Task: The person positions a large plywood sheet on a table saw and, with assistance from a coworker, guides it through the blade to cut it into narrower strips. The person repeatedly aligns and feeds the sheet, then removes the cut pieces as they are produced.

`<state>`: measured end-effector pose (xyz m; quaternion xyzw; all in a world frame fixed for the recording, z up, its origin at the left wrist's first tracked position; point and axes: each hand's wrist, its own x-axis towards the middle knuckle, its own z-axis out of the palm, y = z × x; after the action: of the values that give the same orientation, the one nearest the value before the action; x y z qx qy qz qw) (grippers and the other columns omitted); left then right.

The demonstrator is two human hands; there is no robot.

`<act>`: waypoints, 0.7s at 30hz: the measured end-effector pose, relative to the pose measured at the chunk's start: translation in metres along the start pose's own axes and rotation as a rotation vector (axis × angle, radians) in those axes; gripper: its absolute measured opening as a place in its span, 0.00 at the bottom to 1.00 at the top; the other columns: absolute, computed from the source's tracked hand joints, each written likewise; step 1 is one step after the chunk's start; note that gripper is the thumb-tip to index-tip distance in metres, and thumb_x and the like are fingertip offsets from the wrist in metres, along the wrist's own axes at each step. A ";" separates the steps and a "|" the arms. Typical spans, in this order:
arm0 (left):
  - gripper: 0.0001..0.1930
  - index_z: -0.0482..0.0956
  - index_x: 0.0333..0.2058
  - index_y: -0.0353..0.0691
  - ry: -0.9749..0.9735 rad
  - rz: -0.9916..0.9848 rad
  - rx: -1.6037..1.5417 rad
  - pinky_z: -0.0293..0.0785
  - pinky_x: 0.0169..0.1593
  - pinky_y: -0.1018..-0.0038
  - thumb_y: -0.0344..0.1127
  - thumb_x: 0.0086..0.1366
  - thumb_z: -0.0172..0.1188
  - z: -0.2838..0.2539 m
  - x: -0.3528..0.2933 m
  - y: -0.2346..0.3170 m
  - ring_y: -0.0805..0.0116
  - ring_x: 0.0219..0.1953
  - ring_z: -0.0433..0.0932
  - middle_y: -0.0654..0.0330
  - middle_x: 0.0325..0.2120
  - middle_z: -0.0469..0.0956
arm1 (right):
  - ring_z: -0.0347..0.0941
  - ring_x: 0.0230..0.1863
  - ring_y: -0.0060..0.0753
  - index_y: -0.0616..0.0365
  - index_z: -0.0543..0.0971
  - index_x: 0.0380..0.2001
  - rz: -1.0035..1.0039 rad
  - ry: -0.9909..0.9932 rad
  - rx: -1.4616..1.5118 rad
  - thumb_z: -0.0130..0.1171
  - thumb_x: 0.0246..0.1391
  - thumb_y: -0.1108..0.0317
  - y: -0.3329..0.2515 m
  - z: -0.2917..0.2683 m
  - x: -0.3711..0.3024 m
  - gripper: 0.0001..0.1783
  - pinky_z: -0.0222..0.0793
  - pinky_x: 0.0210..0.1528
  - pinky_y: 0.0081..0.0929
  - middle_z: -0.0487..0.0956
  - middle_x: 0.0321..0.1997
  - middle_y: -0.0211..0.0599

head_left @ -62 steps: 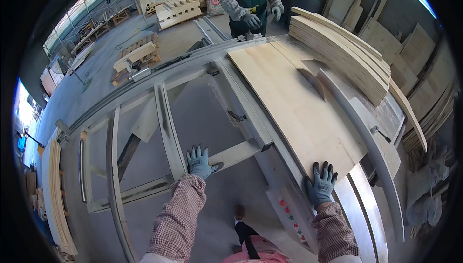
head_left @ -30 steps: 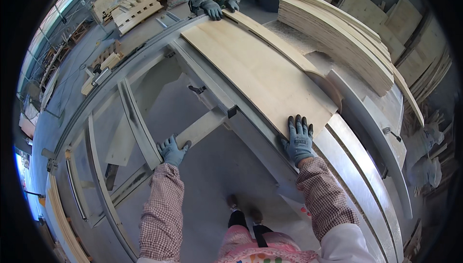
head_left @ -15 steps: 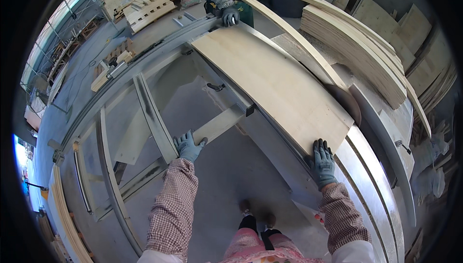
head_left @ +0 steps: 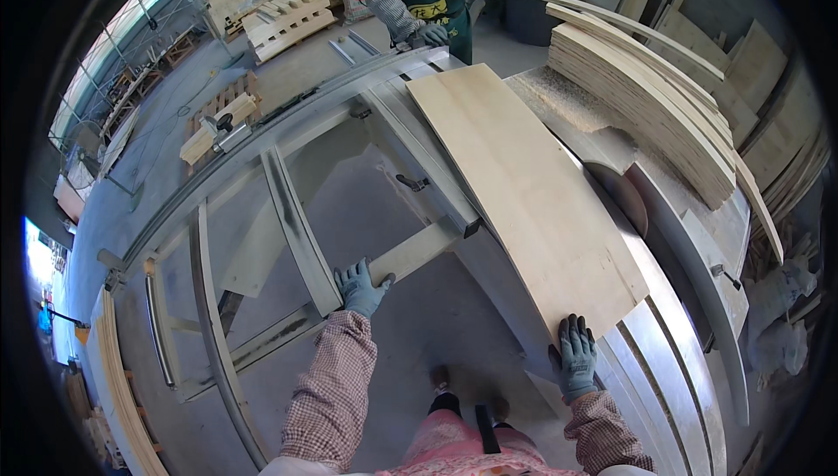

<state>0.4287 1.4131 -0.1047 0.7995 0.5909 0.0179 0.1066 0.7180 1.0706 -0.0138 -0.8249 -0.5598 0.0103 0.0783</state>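
My left hand [head_left: 362, 288] is wrapped over a corner of the grey metal frame [head_left: 301, 227], its thumb set apart from the fingers. My right hand [head_left: 576, 358] lies with outstretched fingers at the near end of a long plywood panel [head_left: 524, 188], fingertips touching the edge. The panel lies flat on the saw table, left of a round saw blade [head_left: 621, 195]. Both my hands wear grey-blue gloves with darker fingertips. Across the table, a person in a green apron [head_left: 432, 9] rests one gloved hand [head_left: 432, 35] by the frame's far end and holds a narrow wooden strip [head_left: 611, 15] in the other.
Bent-looking boards lie in a tall stack [head_left: 642, 105] beyond the blade. A metal guard rail [head_left: 690, 266] runs right of it, and slotted metal table [head_left: 659, 362] extends by my right arm. Pallets of wood [head_left: 288, 22] stand at the far left. Sawdust covers the table behind the blade.
The panel has come nearer to me, and my right hand has drawn back with its near end. The frame and my left hand sit slightly nearer. The other person's strip has swung away from the blade.
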 end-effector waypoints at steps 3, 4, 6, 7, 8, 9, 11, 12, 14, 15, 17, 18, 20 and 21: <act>0.43 0.62 0.54 0.42 -0.018 0.006 0.001 0.38 0.64 0.50 0.68 0.47 0.55 0.000 0.000 -0.003 0.54 0.54 0.61 0.49 0.47 0.67 | 0.50 0.66 0.48 0.60 0.60 0.59 -0.011 -0.035 0.023 0.55 0.49 0.62 0.004 -0.006 0.001 0.34 0.46 0.65 0.46 0.58 0.63 0.49; 0.43 0.62 0.54 0.43 -0.018 0.008 0.003 0.37 0.64 0.50 0.68 0.47 0.55 0.001 0.001 -0.005 0.54 0.54 0.61 0.49 0.47 0.67 | 0.50 0.66 0.49 0.61 0.60 0.59 -0.012 -0.044 0.033 0.55 0.49 0.63 0.004 -0.008 0.003 0.34 0.46 0.65 0.46 0.58 0.63 0.49; 0.43 0.61 0.55 0.43 -0.018 0.001 0.016 0.37 0.64 0.50 0.68 0.47 0.55 0.000 0.000 -0.007 0.54 0.55 0.61 0.49 0.47 0.67 | 0.50 0.66 0.49 0.61 0.60 0.59 -0.026 -0.066 0.063 0.55 0.50 0.63 0.009 -0.012 0.006 0.33 0.46 0.65 0.47 0.58 0.63 0.49; 0.43 0.61 0.55 0.43 -0.036 -0.001 0.013 0.37 0.64 0.50 0.68 0.48 0.55 0.000 0.001 -0.007 0.54 0.55 0.61 0.49 0.48 0.66 | 0.50 0.66 0.50 0.61 0.59 0.59 -0.037 -0.066 0.072 0.54 0.50 0.64 0.013 -0.013 0.005 0.33 0.46 0.65 0.47 0.58 0.64 0.49; 0.43 0.61 0.55 0.43 -0.056 -0.006 0.013 0.37 0.64 0.50 0.68 0.48 0.55 0.000 0.000 -0.006 0.54 0.55 0.60 0.49 0.48 0.66 | 0.51 0.65 0.51 0.62 0.60 0.58 -0.045 -0.060 0.075 0.55 0.48 0.65 0.016 -0.013 0.005 0.34 0.46 0.64 0.47 0.58 0.63 0.50; 0.43 0.60 0.55 0.43 -0.075 -0.011 0.011 0.37 0.64 0.50 0.68 0.48 0.55 0.000 0.000 -0.006 0.54 0.55 0.60 0.49 0.48 0.66 | 0.51 0.65 0.51 0.62 0.60 0.58 -0.053 -0.053 0.077 0.56 0.46 0.65 0.018 -0.014 0.005 0.34 0.47 0.64 0.47 0.59 0.63 0.51; 0.43 0.60 0.55 0.43 -0.088 -0.011 0.008 0.36 0.64 0.50 0.68 0.48 0.55 0.000 0.003 -0.006 0.54 0.56 0.59 0.50 0.49 0.65 | 0.52 0.64 0.53 0.63 0.61 0.57 -0.072 -0.047 0.084 0.56 0.45 0.66 0.025 -0.012 0.007 0.34 0.47 0.64 0.48 0.60 0.62 0.52; 0.43 0.60 0.55 0.43 -0.099 -0.010 0.006 0.36 0.64 0.50 0.68 0.48 0.55 0.000 0.003 -0.005 0.54 0.57 0.58 0.50 0.50 0.65 | 0.52 0.65 0.52 0.62 0.61 0.58 -0.083 -0.070 0.086 0.56 0.46 0.65 0.031 -0.012 0.008 0.34 0.47 0.64 0.48 0.59 0.62 0.51; 0.43 0.59 0.55 0.44 -0.151 -0.043 0.040 0.35 0.64 0.50 0.68 0.47 0.55 -0.001 0.003 -0.006 0.54 0.57 0.58 0.51 0.51 0.64 | 0.51 0.65 0.51 0.61 0.61 0.58 -0.106 -0.109 0.087 0.55 0.49 0.63 0.040 -0.015 0.013 0.33 0.46 0.64 0.48 0.58 0.63 0.50; 0.43 0.59 0.55 0.44 -0.173 -0.058 0.057 0.35 0.64 0.49 0.67 0.47 0.56 -0.003 0.004 -0.006 0.55 0.57 0.57 0.51 0.51 0.64 | 0.52 0.65 0.51 0.61 0.62 0.57 -0.108 -0.110 0.096 0.55 0.48 0.62 0.042 -0.015 0.015 0.32 0.46 0.64 0.49 0.60 0.63 0.50; 0.43 0.59 0.55 0.44 -0.167 -0.045 0.032 0.35 0.63 0.49 0.67 0.47 0.56 -0.005 0.006 -0.004 0.55 0.57 0.57 0.51 0.51 0.64 | 0.52 0.65 0.51 0.60 0.63 0.56 -0.119 -0.084 0.078 0.54 0.48 0.61 0.050 -0.013 0.016 0.32 0.46 0.63 0.49 0.61 0.62 0.49; 0.43 0.59 0.55 0.44 -0.165 -0.039 0.021 0.34 0.63 0.48 0.67 0.47 0.56 -0.005 0.005 -0.003 0.55 0.57 0.57 0.51 0.51 0.64 | 0.53 0.65 0.51 0.60 0.64 0.56 -0.124 -0.072 0.070 0.54 0.48 0.61 0.053 -0.012 0.016 0.31 0.47 0.63 0.49 0.61 0.62 0.49; 0.42 0.59 0.55 0.43 -0.166 -0.025 0.052 0.34 0.63 0.48 0.65 0.47 0.57 -0.006 0.005 0.000 0.56 0.57 0.57 0.52 0.50 0.64 | 0.53 0.64 0.52 0.59 0.66 0.55 -0.124 -0.043 0.040 0.54 0.47 0.59 0.060 -0.008 0.015 0.30 0.42 0.64 0.50 0.62 0.61 0.49; 0.42 0.59 0.55 0.43 -0.173 -0.021 0.071 0.34 0.63 0.48 0.65 0.47 0.57 -0.005 0.003 -0.001 0.56 0.57 0.57 0.52 0.50 0.64 | 0.51 0.65 0.54 0.58 0.66 0.55 -0.107 -0.054 0.037 0.55 0.46 0.58 0.059 -0.009 0.016 0.32 0.39 0.64 0.53 0.61 0.61 0.50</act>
<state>0.4275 1.4172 -0.1000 0.7950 0.5882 -0.0732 0.1293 0.7795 1.0631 -0.0123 -0.7916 -0.6047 0.0386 0.0787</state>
